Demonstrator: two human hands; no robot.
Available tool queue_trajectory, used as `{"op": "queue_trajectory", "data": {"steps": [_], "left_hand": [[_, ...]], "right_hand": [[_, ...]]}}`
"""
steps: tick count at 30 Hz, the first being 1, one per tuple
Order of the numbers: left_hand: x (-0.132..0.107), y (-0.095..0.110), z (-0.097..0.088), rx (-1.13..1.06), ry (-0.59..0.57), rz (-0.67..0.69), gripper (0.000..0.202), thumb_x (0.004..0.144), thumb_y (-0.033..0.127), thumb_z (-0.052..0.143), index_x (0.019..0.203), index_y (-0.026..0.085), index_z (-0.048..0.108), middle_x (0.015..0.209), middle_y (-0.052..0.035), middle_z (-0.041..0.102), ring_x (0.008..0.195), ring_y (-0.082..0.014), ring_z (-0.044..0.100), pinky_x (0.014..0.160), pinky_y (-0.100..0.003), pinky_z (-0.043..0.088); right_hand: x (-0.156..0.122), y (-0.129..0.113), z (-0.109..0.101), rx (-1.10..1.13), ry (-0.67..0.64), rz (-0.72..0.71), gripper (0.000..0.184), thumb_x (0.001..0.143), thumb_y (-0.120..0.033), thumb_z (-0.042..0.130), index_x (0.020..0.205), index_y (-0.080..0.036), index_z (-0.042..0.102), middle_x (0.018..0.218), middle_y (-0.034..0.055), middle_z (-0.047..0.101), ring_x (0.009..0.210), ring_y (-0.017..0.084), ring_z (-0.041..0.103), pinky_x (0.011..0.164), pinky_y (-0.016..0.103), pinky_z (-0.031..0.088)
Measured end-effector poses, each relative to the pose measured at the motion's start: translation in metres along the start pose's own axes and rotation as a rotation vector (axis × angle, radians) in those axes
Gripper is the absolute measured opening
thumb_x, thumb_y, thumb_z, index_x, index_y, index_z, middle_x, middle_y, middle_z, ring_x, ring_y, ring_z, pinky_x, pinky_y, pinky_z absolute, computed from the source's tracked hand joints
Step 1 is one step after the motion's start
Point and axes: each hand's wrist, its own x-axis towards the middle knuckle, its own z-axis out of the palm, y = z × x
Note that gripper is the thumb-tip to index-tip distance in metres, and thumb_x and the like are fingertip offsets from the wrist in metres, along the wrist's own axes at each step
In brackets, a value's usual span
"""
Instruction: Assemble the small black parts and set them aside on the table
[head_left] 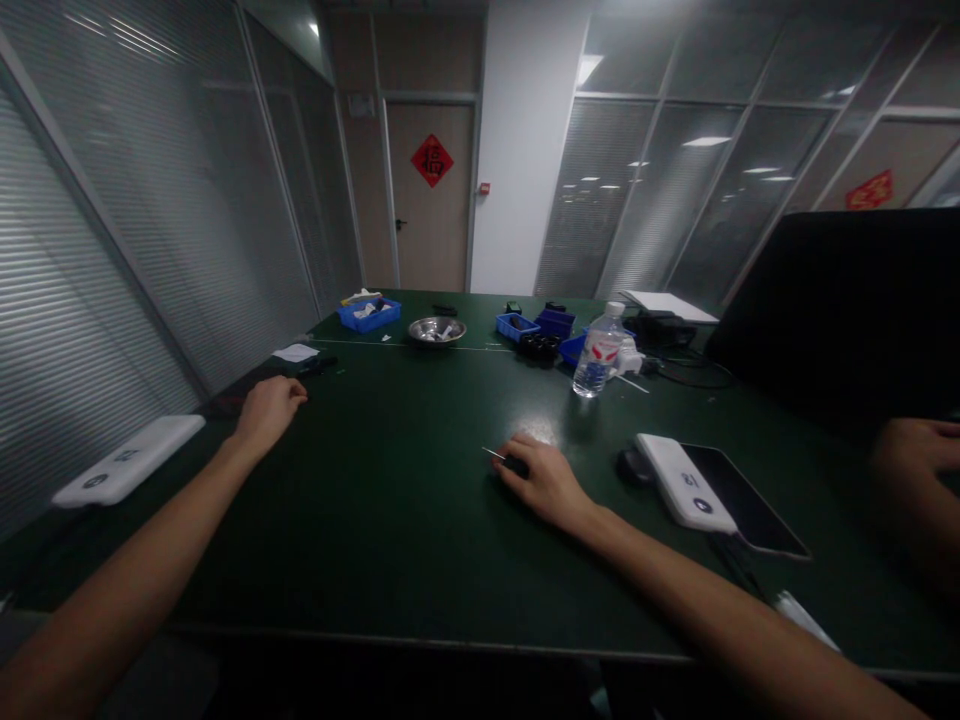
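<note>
My right hand rests low over the green table, its fingers wrapped round what looks like a screwdriver. A thin metal shaft points left out of the grip, and part of the dark handle shows under the fingers. Farther left, my left hand is held over the table's left side with its fingers curled together. Whatever those fingertips may hold is hidden. Just beyond it lie a small dark item and a white paper.
A steel bowl and blue trays stand toward the back. To the right are a water bottle, a white power bank, a dark tablet and a black monitor. Another person's hand is at the right edge.
</note>
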Motion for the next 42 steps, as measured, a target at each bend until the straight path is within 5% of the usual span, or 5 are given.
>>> {"op": "queue_trajectory", "data": {"steps": [7, 18, 34, 38, 42], "left_hand": [[0.001, -0.007, -0.001, -0.1, -0.029, -0.066, 0.022, 0.088, 0.033, 0.063, 0.097, 0.017, 0.076, 0.103, -0.0117, 0.075, 0.098, -0.0288, 0.069, 0.085, -0.035, 0.051], [-0.005, 0.02, -0.02, 0.006, -0.085, -0.074, 0.021, 0.089, 0.027, 0.059, 0.095, 0.014, 0.075, 0.101, -0.0158, 0.074, 0.097, -0.0317, 0.069, 0.079, -0.036, 0.051], [0.008, -0.01, 0.005, -0.194, -0.029, -0.17, 0.021, 0.078, 0.033, 0.072, 0.092, 0.017, 0.073, 0.095, -0.0095, 0.076, 0.09, -0.026, 0.071, 0.075, -0.031, 0.052], [0.001, 0.015, -0.005, -0.316, -0.017, -0.141, 0.021, 0.08, 0.036, 0.072, 0.092, 0.019, 0.074, 0.094, -0.0076, 0.076, 0.088, -0.024, 0.071, 0.076, -0.03, 0.052], [-0.019, 0.082, -0.02, -0.497, -0.126, 0.065, 0.026, 0.085, 0.04, 0.071, 0.101, 0.021, 0.074, 0.102, -0.0059, 0.075, 0.091, -0.0217, 0.069, 0.078, -0.03, 0.051]], "right_hand": [[-0.001, 0.001, 0.0, 0.0, 0.001, -0.004, 0.014, 0.099, -0.028, 0.058, 0.105, -0.021, 0.069, 0.103, 0.0053, 0.064, 0.081, 0.017, 0.061, 0.072, 0.029, 0.046], [-0.001, 0.005, 0.003, 0.002, 0.0, -0.023, 0.015, 0.099, -0.029, 0.058, 0.105, -0.021, 0.069, 0.103, 0.0054, 0.064, 0.083, 0.017, 0.06, 0.071, 0.029, 0.046], [0.0, 0.001, 0.002, 0.001, -0.011, 0.002, 0.014, 0.098, -0.028, 0.059, 0.105, -0.022, 0.069, 0.103, 0.0047, 0.065, 0.082, 0.017, 0.061, 0.072, 0.029, 0.046], [0.001, 0.002, 0.002, 0.0, -0.014, 0.001, 0.013, 0.098, -0.028, 0.06, 0.104, -0.022, 0.069, 0.103, 0.0044, 0.065, 0.082, 0.016, 0.061, 0.073, 0.029, 0.046], [0.001, 0.002, 0.003, -0.001, -0.017, -0.001, 0.013, 0.098, -0.028, 0.059, 0.104, -0.021, 0.069, 0.102, 0.0043, 0.065, 0.081, 0.016, 0.06, 0.073, 0.029, 0.046]]}}
